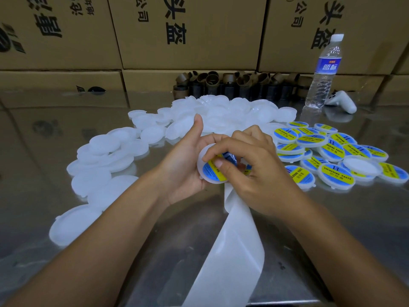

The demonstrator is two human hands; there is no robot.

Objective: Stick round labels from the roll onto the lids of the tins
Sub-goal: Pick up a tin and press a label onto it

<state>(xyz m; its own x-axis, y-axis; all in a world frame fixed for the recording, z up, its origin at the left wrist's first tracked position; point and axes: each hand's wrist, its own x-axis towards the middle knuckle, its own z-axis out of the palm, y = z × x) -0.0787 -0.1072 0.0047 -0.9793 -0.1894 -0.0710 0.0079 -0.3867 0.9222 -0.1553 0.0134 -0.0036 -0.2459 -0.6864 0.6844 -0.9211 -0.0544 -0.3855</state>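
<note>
Lid [201, 168], white, round: held above the table [55, 120] at centre in our left hand [188, 160], fingers curled beneath it, thumb raised clear.

Label [211, 170], blue with yellow band: partly on the lid, its left part showing, the rest under our right hand [250, 165], whose thumb and forefinger pinch and press it down. Hands together, touching over the lid.

Strip [234, 244], bare white backing: runs from beneath the right hand toward us and off the table's near edge. Roll itself hidden; we cannot tell where it sits.

Blank lids [124, 151]: loose heap, left and centre-back. Labelled lids [332, 149]: heap at right, overlapping, one face-down among them.

Also present: bottle [323, 69], controller [342, 101], cores [232, 85], cartons [188, 29] behind.

Hazards, as we judge them:
- Label set off-centre or skewed, since our fingers cover much of it as we place it.
- Crease or trapped bubble, if we press the far edge before smoothing from the stuck side.
- Label lifting again with the strip, if the backing pulls while the adhesive has barely taken.
- Strip dragging over the edge and tugging the hidden roll.
- Blank lids slipping into the finished heap, the two piles lying close.
</note>
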